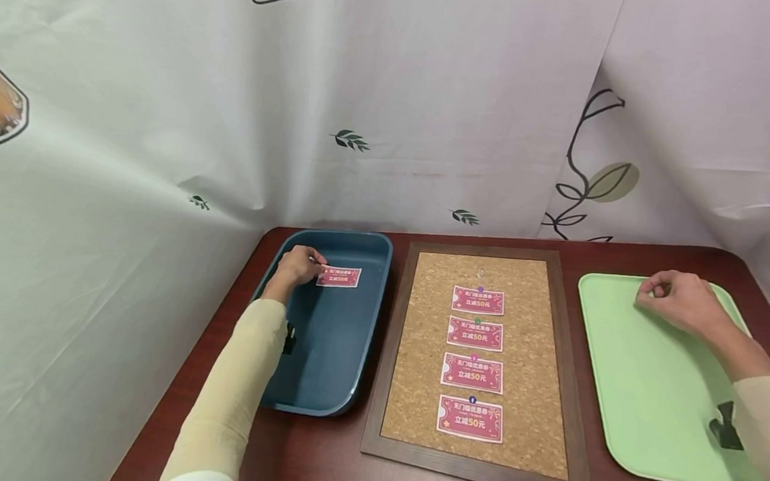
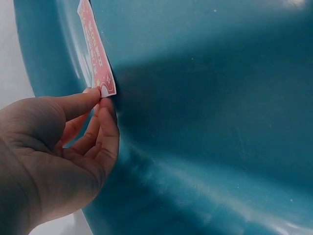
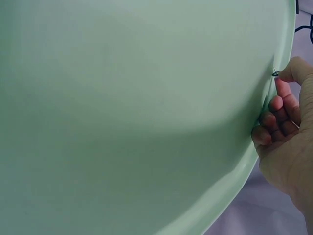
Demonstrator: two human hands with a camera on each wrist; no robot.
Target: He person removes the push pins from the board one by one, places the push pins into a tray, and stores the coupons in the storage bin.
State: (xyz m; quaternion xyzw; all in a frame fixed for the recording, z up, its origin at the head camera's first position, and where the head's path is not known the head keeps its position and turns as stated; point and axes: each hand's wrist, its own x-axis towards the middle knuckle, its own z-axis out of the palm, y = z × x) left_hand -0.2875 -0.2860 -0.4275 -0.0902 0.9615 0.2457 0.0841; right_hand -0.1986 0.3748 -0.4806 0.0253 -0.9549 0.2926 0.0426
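Note:
My left hand (image 1: 298, 265) is over the far end of a blue tray (image 1: 378, 324), pinching the corner of a pink coupon (image 1: 338, 277) printed with white and yellow lettering. In the left wrist view, thumb and fingertips meet on that coupon (image 2: 99, 58), which points away from the hand. At the far edge of a light green tray (image 1: 646, 401), my right hand (image 1: 685, 301) pinches a small dark pushpin (image 3: 275, 74), its thin needle showing beyond the thumb. The other right fingers are curled near the tray's rim.
Between the trays lies a wood-framed corkboard (image 1: 413, 396). Several pink coupons (image 1: 472, 374) are pinned on it in a column, each with a coloured pushpin (image 1: 472, 400) at its top edge. A patterned white curtain (image 1: 436, 123) hangs behind the dark red table (image 1: 310, 463).

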